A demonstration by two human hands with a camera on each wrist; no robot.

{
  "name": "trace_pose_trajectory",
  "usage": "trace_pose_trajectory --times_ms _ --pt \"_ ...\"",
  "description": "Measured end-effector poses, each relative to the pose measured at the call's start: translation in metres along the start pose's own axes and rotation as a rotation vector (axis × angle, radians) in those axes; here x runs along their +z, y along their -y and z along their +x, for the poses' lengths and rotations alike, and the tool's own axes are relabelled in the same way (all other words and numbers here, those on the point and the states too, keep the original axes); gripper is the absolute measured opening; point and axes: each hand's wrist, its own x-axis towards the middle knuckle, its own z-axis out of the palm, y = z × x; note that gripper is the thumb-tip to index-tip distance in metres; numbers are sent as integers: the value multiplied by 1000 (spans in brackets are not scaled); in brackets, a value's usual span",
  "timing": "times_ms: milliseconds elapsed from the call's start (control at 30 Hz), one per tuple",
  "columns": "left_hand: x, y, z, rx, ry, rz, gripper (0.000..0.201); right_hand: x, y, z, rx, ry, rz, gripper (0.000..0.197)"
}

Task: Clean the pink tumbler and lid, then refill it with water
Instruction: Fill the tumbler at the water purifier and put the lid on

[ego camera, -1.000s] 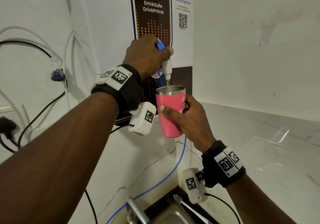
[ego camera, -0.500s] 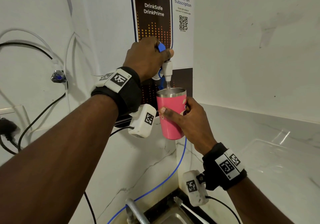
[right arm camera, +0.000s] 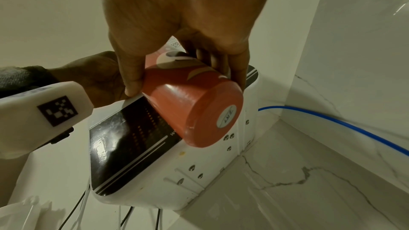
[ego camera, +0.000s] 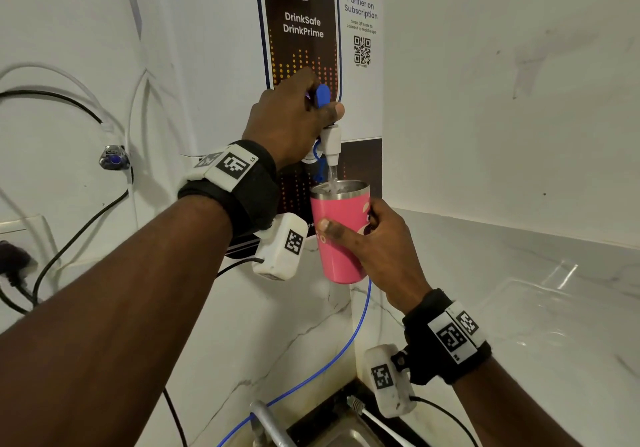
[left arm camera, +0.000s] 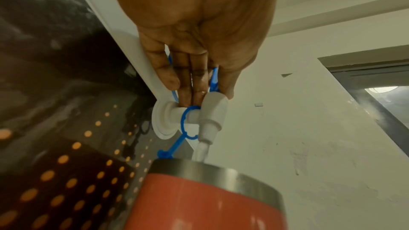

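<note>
Pink tumbler (ego camera: 341,235): held upright at centre of the head view, directly under the white spout (ego camera: 331,143) of the wall-mounted water purifier (ego camera: 301,24). Body pink with a light and dark printed motif on the side facing right; bare steel band around the open rim; no lid fitted. Flat pink base bears a small round white sticker (right arm camera: 228,116), seen in the right wrist view. A stream of water (ego camera: 332,178) runs from the spout into the mouth. The tumbler hangs clear of the worktop (ego camera: 519,273).

Right hand (ego camera: 377,249): grip closed round the tumbler's lower body, thumb across the near side, fingers wrapped behind.

Left hand (ego camera: 291,117): at upper centre of the head view, grip closed on the blue tap lever (ego camera: 322,95); thumb lies in front of the lever, fingers curl behind it above the spout. In the left wrist view the fingertips (left arm camera: 188,92) rest against the spout's white neck, where a blue plastic loop (left arm camera: 188,121) hangs.

Other items: blue hose (ego camera: 346,349) running down the marble wall below the tumbler; metal tap (ego camera: 266,422) and sink edge at bottom centre; black cables (ego camera: 69,232) and a wall socket at left.
</note>
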Motion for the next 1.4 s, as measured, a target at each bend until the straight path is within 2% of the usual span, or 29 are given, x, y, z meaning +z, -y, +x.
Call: trace_pose_trajectory --times_ms 200,700,800,867,933,1000,1067,1200,1333,1400 --pt "-3 -7 -11 50 24 1 30 1 -1 -1 11 5 16 89" --pt "-5 -6 -14 13 43 -121 25 0 -4 -1 -16 14 67 80" --pt "-6 -8 -21 7 59 -97 24 1 -7 -7 -19 27 77 86" --pt "-8 -7 -35 -2 132 -109 30 3 -9 -15 -14 44 91 89" --pt "-12 -2 -61 28 189 -155 49 3 -11 -27 -11 61 115 83" --pt "-18 4 -98 105 119 -194 63 5 -15 -44 -7 87 145 72" --pt "-20 12 -142 110 56 -270 62 9 -20 -66 9 118 172 65" --pt "-17 30 -246 -158 78 -368 67 17 -36 -123 24 241 212 66" --pt "-11 46 -352 -498 154 -477 107 38 -55 -189 88 329 243 81" --pt "-10 46 -394 -639 191 -552 114 54 -67 -223 118 358 268 86"
